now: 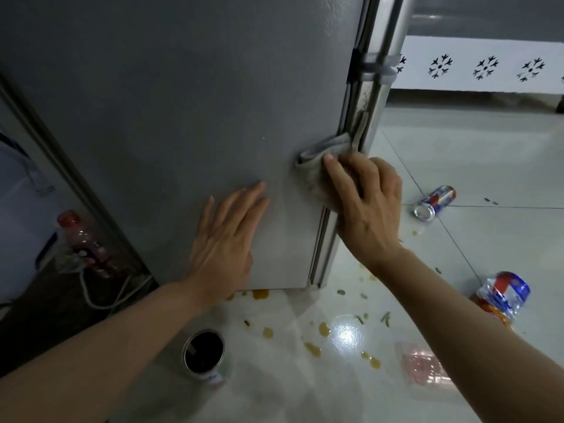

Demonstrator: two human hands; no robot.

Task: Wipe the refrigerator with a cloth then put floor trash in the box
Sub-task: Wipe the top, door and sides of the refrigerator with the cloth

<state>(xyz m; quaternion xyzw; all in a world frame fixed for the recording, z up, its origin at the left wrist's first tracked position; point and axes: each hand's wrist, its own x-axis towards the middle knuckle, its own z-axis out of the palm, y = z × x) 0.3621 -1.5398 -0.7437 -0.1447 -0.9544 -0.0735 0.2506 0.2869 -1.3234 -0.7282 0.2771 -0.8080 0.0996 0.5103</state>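
The grey refrigerator (183, 102) fills the upper left, its side panel facing me. My left hand (225, 236) lies flat on the lower part of that panel, fingers straight. My right hand (366, 206) presses a crumpled grey cloth (323, 154) against the refrigerator's lower right edge, fingers spread over it. On the white tiled floor lie a tipped drink can (435, 203), a crumpled blue and red wrapper (500, 296), a pink plastic bag (422, 366) and an open tin can (204, 354). No box is in view.
Orange spills and small scraps (323, 329) dot the floor below the refrigerator. A plastic bottle (82, 239) with a red cap and a white cable (100, 297) sit in the dark gap to the left. A white patterned wall panel (485, 67) runs at the back right.
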